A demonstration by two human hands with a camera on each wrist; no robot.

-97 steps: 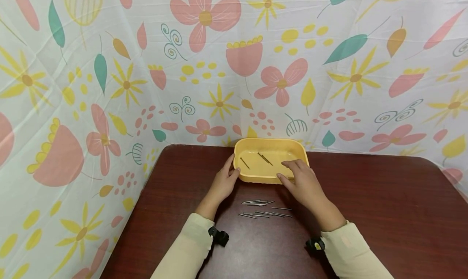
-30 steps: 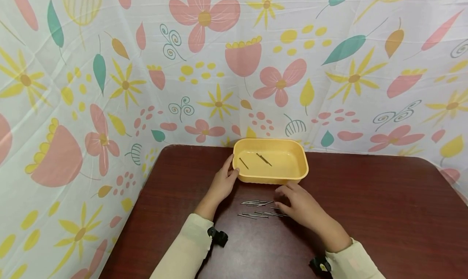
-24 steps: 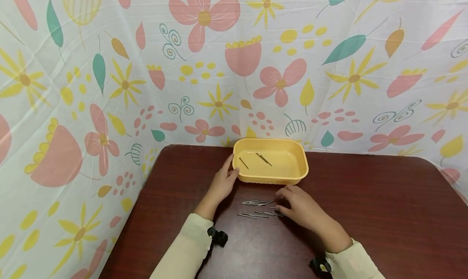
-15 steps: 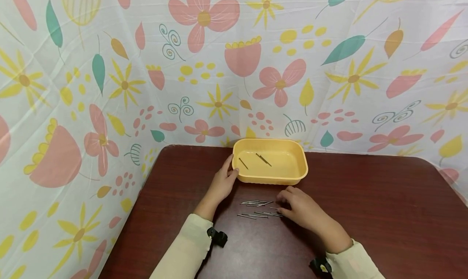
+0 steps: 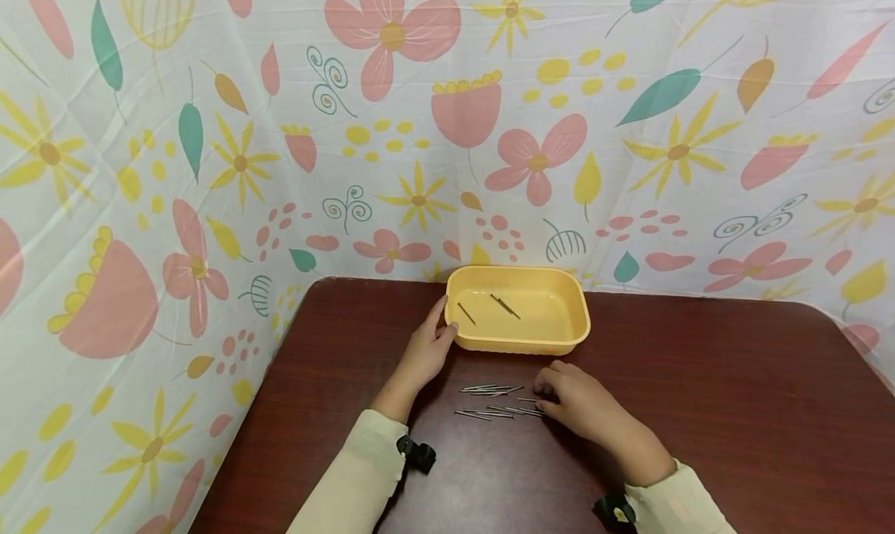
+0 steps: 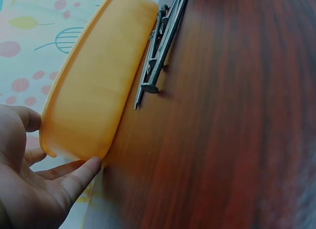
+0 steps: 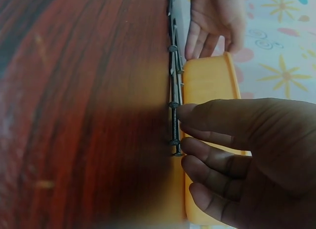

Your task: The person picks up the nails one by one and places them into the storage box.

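A yellow plastic basin (image 5: 517, 347) stands at the back of the table with a few nails (image 5: 505, 306) inside. My left hand (image 5: 424, 353) holds its left end, thumb at the front corner and fingers along the side. In front of the basin lie several loose steel nails (image 5: 489, 390) in two rough rows. Over the right end of these nails hovers my right hand (image 5: 580, 400), fingers loosely bent, close to a single nail (image 5: 527, 399). In the right wrist view the thumb (image 7: 217, 115) comes right up to the nail heads; contact is unclear.
The dark reddish wooden table (image 5: 713, 378) has rounded back corners. A white cloth (image 5: 601, 68) with a flower print hangs behind it and along the left. Black straps (image 5: 417, 453) sit at both wrists.
My right hand has come out of the basin to the nails on the table, then drifted slightly right, its fingers drawing closer together. The left hand has stayed on the basin.
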